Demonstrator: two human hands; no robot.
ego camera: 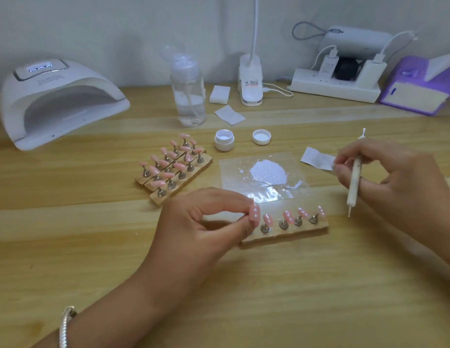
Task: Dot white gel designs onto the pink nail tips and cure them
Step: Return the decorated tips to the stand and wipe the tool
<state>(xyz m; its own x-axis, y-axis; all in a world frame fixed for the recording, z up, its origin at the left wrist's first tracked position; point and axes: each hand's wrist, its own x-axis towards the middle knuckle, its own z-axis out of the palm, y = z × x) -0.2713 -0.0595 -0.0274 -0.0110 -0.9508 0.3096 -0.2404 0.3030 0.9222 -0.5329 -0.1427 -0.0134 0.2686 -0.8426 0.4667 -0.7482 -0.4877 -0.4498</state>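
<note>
Gently: left hand pinches the white-dotted pink nail tip at the left end of the wooden holder strip, so touch edges only; right hand, right of that strip, grips the slim white dotting pen.

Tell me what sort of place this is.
Probably a nail-art workstation on a wooden desk: a nail curing lamp stands at the back, pink nail tips sit in rows, and there is an open jar of white gel.

L wrist w/ silvery-white bracelet, poss. beaded, forearms bare
</note>
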